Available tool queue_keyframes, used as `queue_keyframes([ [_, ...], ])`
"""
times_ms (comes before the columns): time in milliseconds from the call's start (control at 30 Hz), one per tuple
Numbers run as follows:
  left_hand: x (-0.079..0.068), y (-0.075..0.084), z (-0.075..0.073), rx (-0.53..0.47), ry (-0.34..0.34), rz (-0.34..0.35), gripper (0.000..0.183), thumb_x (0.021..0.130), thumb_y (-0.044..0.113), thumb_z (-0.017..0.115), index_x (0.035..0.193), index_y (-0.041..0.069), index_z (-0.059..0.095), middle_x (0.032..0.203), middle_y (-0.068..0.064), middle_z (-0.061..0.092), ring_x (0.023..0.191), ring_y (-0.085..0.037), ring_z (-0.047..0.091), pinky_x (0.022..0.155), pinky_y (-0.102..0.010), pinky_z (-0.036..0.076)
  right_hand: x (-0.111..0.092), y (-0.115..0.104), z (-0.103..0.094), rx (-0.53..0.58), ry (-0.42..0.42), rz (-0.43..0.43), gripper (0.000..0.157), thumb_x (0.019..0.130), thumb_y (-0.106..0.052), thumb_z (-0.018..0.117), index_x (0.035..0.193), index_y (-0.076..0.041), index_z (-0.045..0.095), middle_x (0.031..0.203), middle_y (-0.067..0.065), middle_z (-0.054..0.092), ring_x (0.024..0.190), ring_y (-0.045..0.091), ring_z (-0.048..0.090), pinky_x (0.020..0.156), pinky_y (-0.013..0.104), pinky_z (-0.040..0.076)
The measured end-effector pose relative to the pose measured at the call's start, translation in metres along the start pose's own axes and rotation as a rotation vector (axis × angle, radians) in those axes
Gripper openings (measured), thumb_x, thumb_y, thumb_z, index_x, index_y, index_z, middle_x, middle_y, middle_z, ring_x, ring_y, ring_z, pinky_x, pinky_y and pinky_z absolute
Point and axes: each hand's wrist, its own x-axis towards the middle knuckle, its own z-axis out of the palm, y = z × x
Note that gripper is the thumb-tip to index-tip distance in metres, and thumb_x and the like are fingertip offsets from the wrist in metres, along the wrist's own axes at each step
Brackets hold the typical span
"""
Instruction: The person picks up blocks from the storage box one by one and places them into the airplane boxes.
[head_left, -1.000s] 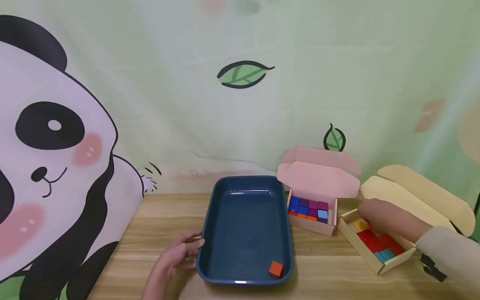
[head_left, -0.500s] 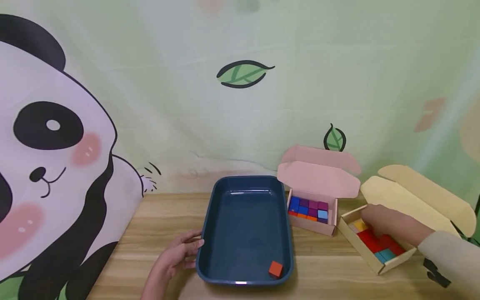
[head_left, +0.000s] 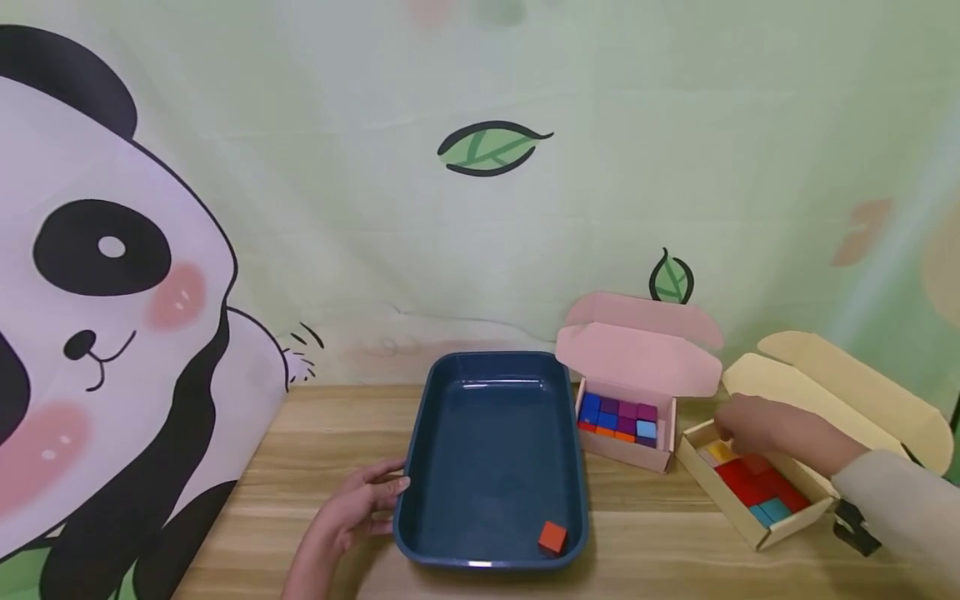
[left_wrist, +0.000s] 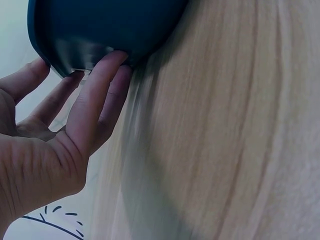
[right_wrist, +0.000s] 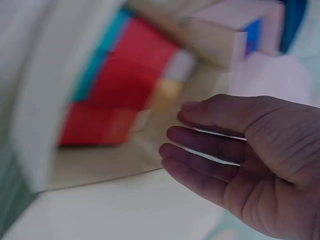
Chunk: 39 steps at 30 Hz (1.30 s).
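Observation:
My left hand (head_left: 360, 508) touches the left side of a dark blue tray (head_left: 487, 563), its thumb at the rim. In the left wrist view, several fingers (left_wrist: 107, 75) press the tray's outer wall (left_wrist: 95, 55). A red-orange cube (head_left: 552, 538) lies in the tray's near right corner. Over the back of an opened cream box (head_left: 723, 500) hovers my right hand (head_left: 757, 425), loosely bent and holding nothing. Its fingertips are close to a yellow block (right_wrist: 167, 95) in the right wrist view. Red blocks (right_wrist: 127, 65) and teal blocks (head_left: 770, 510) fill much of that box.
An opened pink box (head_left: 626, 454) with blue, purple and orange blocks (head_left: 617, 417) stands between tray and cream box. The cream lid (head_left: 817, 408) leans back behind the right hand. A wooden table (head_left: 637, 550) meets a printed cloth backdrop (head_left: 360, 208).
My right hand dipped into the cream box and has risen slightly toward its back. An orange patch at its fingertips earlier is gone from them. My left hand and the tray stay still.

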Motion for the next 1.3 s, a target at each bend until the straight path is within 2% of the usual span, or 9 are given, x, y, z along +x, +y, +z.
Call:
queue_keyframes([
  [167, 0.001, -0.001, 0.001, -0.003, -0.003, -0.007, 0.063, 0.089, 0.024, 0.066, 0.143, 0.005, 0.038, 0.122, -0.010, 0.057, 0.094, -0.019, 0.063, 0.073, -0.041, 0.053, 0.019, -0.034, -0.023, 0.037, 0.089, -0.124, 0.009, 0.076, -0.004, 0.075, 0.082, -0.009, 0.070, 0.074, -0.004, 0.063, 0.065, 0.011, 0.052, 0.061, 0.027, 0.050],
  [333, -0.002, -0.001, -0.001, -0.002, 0.004, -0.001, 0.064, 0.088, 0.024, 0.067, 0.143, 0.006, 0.038, 0.120, -0.009, 0.058, 0.093, -0.019, 0.063, 0.073, -0.040, 0.053, 0.042, -0.093, -0.036, 0.041, 0.222, -0.315, 0.011, 0.078, -0.005, 0.073, 0.085, -0.014, 0.070, 0.078, -0.006, 0.066, 0.071, 0.009, 0.056, 0.065, 0.024, 0.051],
  [400, -0.002, 0.000, -0.002, 0.007, 0.008, 0.004, 0.064, 0.088, 0.025, 0.067, 0.143, 0.006, 0.038, 0.120, -0.009, 0.058, 0.094, -0.019, 0.063, 0.073, -0.040, 0.053, 0.053, -0.119, -0.036, 0.036, 0.240, -0.395, 0.011, 0.079, -0.008, 0.073, 0.088, -0.015, 0.070, 0.081, -0.006, 0.067, 0.072, 0.007, 0.058, 0.067, 0.022, 0.051],
  [500, -0.002, -0.001, -0.001, 0.003, 0.005, 0.003, 0.065, 0.088, 0.025, 0.067, 0.143, 0.005, 0.038, 0.122, -0.010, 0.058, 0.095, -0.020, 0.063, 0.074, -0.041, 0.053, 0.066, -0.156, -0.032, 0.031, 0.157, -0.476, 0.013, 0.082, -0.012, 0.073, 0.094, -0.016, 0.071, 0.089, -0.006, 0.068, 0.079, 0.006, 0.060, 0.072, 0.020, 0.051],
  [700, -0.002, 0.000, -0.001, 0.000, 0.010, -0.002, 0.065, 0.088, 0.025, 0.067, 0.143, 0.005, 0.038, 0.118, -0.009, 0.059, 0.094, -0.019, 0.064, 0.073, -0.041, 0.054, 0.083, -0.213, -0.016, -0.013, -0.162, -0.546, 0.019, 0.084, -0.018, 0.073, 0.102, -0.018, 0.068, 0.095, -0.006, 0.065, 0.079, 0.001, 0.056, 0.066, 0.012, 0.047],
  [833, -0.001, 0.001, -0.002, 0.001, 0.005, 0.009, 0.067, 0.087, 0.026, 0.068, 0.143, 0.005, 0.038, 0.120, -0.010, 0.059, 0.094, -0.019, 0.064, 0.073, -0.041, 0.054, 0.087, -0.229, -0.003, -0.079, -0.244, -0.592, 0.014, 0.083, -0.021, 0.073, 0.096, -0.019, 0.068, 0.089, -0.008, 0.063, 0.071, -0.002, 0.052, 0.061, 0.011, 0.045],
  [967, 0.001, 0.002, -0.001, 0.012, 0.009, 0.019, 0.066, 0.088, 0.026, 0.067, 0.142, 0.005, 0.038, 0.120, -0.010, 0.058, 0.093, -0.019, 0.063, 0.072, -0.040, 0.053, 0.089, -0.230, 0.006, -0.111, -0.233, -0.588, 0.013, 0.082, -0.017, 0.073, 0.094, -0.019, 0.068, 0.084, -0.010, 0.060, 0.070, 0.000, 0.051, 0.060, 0.012, 0.044],
  [1200, -0.001, 0.002, 0.000, 0.021, 0.003, -0.006, 0.068, 0.088, 0.027, 0.068, 0.143, 0.004, 0.037, 0.121, -0.010, 0.057, 0.093, -0.018, 0.063, 0.072, -0.040, 0.053, 0.087, -0.227, 0.019, -0.068, -0.279, -0.556, 0.012, 0.086, -0.014, 0.069, 0.096, -0.019, 0.067, 0.078, -0.011, 0.056, 0.065, -0.001, 0.050, 0.057, 0.011, 0.043],
  [1300, -0.001, 0.002, 0.001, 0.014, 0.000, -0.001, 0.068, 0.088, 0.027, 0.068, 0.143, 0.004, 0.036, 0.123, -0.010, 0.057, 0.095, -0.019, 0.063, 0.073, -0.041, 0.053, 0.086, -0.225, 0.019, -0.073, -0.239, -0.571, 0.011, 0.085, -0.014, 0.070, 0.094, -0.019, 0.068, 0.076, -0.011, 0.056, 0.063, -0.001, 0.050, 0.056, 0.011, 0.043],
])
